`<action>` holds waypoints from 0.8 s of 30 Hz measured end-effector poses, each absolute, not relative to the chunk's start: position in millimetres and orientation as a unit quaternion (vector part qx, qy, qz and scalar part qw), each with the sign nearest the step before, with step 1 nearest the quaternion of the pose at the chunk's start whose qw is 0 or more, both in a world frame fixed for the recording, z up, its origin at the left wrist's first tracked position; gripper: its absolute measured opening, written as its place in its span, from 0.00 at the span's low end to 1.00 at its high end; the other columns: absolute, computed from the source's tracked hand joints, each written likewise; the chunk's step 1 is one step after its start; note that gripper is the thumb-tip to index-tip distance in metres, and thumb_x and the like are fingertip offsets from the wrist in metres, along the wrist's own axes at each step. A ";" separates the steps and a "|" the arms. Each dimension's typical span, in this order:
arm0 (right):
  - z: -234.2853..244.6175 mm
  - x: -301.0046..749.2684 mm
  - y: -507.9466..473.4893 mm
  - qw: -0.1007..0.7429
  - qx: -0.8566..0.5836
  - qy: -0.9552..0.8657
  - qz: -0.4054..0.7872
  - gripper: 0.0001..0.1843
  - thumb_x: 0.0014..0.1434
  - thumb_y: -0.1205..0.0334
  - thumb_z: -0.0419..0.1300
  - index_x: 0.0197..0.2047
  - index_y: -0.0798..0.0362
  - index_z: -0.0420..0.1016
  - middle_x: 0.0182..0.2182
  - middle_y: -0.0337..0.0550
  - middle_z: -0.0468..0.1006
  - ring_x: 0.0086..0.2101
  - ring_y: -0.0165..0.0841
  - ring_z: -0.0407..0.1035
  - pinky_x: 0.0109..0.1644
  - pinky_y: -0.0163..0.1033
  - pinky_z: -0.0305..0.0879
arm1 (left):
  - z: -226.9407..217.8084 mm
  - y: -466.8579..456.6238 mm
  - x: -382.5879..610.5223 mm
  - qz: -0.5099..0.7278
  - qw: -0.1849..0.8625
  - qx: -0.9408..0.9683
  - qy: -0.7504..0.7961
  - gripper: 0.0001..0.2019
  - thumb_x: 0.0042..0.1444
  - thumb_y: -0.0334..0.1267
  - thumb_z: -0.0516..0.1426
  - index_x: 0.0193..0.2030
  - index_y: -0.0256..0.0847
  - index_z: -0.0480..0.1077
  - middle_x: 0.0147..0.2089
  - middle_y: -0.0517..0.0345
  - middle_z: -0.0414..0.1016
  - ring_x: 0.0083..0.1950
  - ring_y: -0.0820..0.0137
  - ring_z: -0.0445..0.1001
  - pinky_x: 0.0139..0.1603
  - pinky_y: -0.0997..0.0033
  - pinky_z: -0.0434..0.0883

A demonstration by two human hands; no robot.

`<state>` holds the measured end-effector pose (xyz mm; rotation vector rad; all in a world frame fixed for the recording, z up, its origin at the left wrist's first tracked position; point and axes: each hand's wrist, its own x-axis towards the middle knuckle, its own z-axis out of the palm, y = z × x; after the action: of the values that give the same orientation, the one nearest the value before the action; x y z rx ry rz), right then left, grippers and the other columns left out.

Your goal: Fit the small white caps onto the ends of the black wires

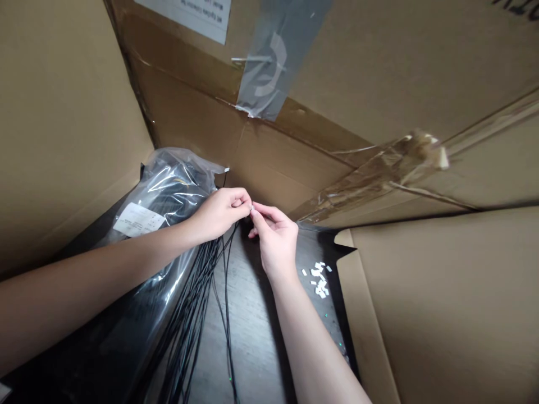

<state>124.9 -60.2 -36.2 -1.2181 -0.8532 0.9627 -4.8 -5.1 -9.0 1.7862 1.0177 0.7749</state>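
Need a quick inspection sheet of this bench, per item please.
Surface: dark wood-grain tabletop, partly covered.
Job's things: small white piece pinched at the end of the thin black wires.
Clutter: loose small white pieces scattered on the tabletop; clear plastic bag with a white paper label beside the wires, dark contents.
Hands: left hand closed around the wires; right hand pinching the white piece.
Cables: the wires hang loose in a bunch over the tabletop; no other cables seen.
Surroundings: cardboard panels on all sides, with grey tape and a paper label.
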 end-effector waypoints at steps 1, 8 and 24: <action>-36.5 125.0 -59.8 0.634 -0.532 -0.373 0.419 0.12 0.49 0.58 0.68 0.36 0.55 0.81 0.30 0.40 0.80 0.20 0.24 0.64 0.21 0.33 0.66 | -8.8 -5.4 -5.0 0.312 0.451 0.725 0.416 0.09 0.56 0.38 0.55 0.30 0.37 0.72 0.22 0.64 0.66 0.26 0.75 0.61 0.28 0.74 0.57; -35.6 124.2 -59.5 0.654 -0.540 -0.341 0.405 0.12 0.48 0.58 0.69 0.35 0.55 0.78 0.28 0.38 0.77 0.20 0.23 0.63 0.20 0.32 0.64 | -7.7 -6.7 -4.2 0.316 0.427 0.721 0.444 0.08 0.55 0.39 0.57 0.33 0.37 0.74 0.27 0.60 0.74 0.29 0.72 0.69 0.31 0.74 0.63; -36.0 126.4 -59.7 0.642 -0.537 -0.355 0.416 0.08 0.47 0.60 0.69 0.30 0.55 0.79 0.23 0.37 0.77 0.19 0.25 0.63 0.22 0.34 0.62 | -9.9 -4.8 -4.7 0.326 0.525 0.681 0.394 0.05 0.51 0.34 0.57 0.28 0.36 0.70 0.25 0.64 0.68 0.28 0.75 0.64 0.31 0.74 0.59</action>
<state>126.4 -59.7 -36.0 -1.2244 -0.8084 0.9479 -4.7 -4.8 -9.9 1.6281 0.9416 0.7803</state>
